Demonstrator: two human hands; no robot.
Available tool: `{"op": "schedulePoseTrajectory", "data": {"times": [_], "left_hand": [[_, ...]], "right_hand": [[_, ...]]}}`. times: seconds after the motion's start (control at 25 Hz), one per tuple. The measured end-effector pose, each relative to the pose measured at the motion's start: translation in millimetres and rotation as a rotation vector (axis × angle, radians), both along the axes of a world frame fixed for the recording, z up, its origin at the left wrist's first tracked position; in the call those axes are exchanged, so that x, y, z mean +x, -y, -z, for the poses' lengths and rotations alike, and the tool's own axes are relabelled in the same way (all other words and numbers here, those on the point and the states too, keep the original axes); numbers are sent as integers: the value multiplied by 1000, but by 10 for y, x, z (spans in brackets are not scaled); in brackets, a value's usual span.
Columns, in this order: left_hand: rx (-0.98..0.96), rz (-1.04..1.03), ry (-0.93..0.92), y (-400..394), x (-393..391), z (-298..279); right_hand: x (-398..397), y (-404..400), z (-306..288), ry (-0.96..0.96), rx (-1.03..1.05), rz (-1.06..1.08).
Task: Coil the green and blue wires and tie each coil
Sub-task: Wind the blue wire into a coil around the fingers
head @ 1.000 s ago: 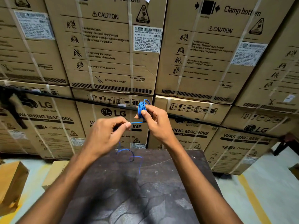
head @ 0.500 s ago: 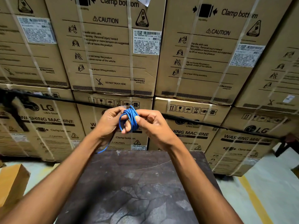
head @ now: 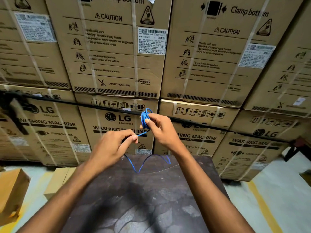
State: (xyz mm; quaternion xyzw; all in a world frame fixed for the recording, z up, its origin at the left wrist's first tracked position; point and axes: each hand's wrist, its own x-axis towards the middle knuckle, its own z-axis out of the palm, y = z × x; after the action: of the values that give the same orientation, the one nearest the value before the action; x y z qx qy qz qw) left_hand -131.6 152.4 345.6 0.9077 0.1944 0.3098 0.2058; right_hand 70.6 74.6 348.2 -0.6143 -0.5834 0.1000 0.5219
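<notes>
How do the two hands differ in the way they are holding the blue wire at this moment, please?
The right hand sits higher and grips the blue wire where it is bunched into a coil; the left hand sits lower and pinches a single straight strand at its fingertips. The right hand's thumb presses across the coil, while the left hand's fingers meet around one strand. Both are raised above the dark table, and loose wire hangs below them.
</notes>
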Motion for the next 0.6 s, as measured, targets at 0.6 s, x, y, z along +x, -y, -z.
{"op": "schedulePoseTrajectory", "data": {"times": [0.6], "left_hand": [[-787, 296, 535, -226, 323, -298]], "right_hand": [[-325, 289, -464, -525, 2, -673]]}}
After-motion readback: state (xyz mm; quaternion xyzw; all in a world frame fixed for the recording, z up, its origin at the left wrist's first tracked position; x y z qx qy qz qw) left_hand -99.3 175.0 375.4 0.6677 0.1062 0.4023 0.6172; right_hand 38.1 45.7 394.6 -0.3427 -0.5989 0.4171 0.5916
